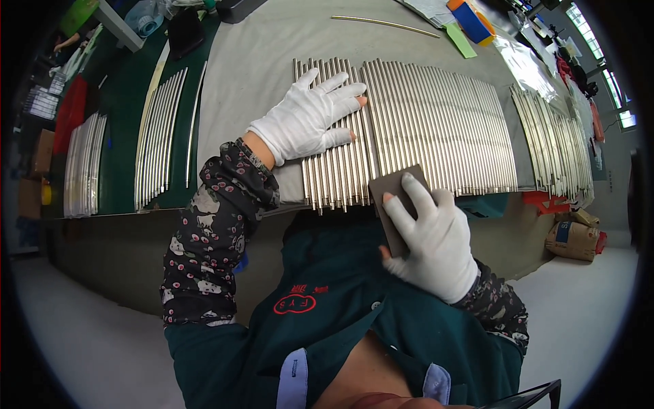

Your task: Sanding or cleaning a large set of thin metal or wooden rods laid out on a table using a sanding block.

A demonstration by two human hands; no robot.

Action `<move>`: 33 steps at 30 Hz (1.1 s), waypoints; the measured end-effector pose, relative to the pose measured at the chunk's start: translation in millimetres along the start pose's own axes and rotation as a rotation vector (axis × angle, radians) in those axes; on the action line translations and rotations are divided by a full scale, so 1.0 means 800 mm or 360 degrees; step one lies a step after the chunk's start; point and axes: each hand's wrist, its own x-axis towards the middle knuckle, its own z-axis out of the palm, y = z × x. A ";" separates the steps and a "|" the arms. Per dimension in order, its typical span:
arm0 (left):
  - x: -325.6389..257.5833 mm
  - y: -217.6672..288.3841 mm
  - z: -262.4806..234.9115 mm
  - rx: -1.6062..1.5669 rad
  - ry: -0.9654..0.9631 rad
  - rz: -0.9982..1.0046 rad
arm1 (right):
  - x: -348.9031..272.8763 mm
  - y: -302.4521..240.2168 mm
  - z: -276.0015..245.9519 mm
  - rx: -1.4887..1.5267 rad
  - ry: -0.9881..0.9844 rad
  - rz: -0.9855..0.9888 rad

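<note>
left hand (306,119) in white glove, fingers spread flat, pressing on the row of metal rods (409,129) laid side by side on the grey table (259,61). right hand (432,238) at the rods' near ends, pinching a dark abrasive pad (395,198) between thumb and fingers. more rod batches (160,133) left of the row, another batch (555,146) to its right.

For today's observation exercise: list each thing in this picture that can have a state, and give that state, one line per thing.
Left hand: gloved, flat, fingers spread on the rods.
Right hand: gloved, gripping the sanding pad.
Dark sanding pad: held at the near rod ends.
Metal rods: lying side by side on the table.
Single rod: lying apart, farther back.
</note>
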 end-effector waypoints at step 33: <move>-0.010 -0.008 -0.004 0.0180 -0.0120 -0.0162 | 0.001 -0.001 0.004 0.0226 0.0163 -0.0026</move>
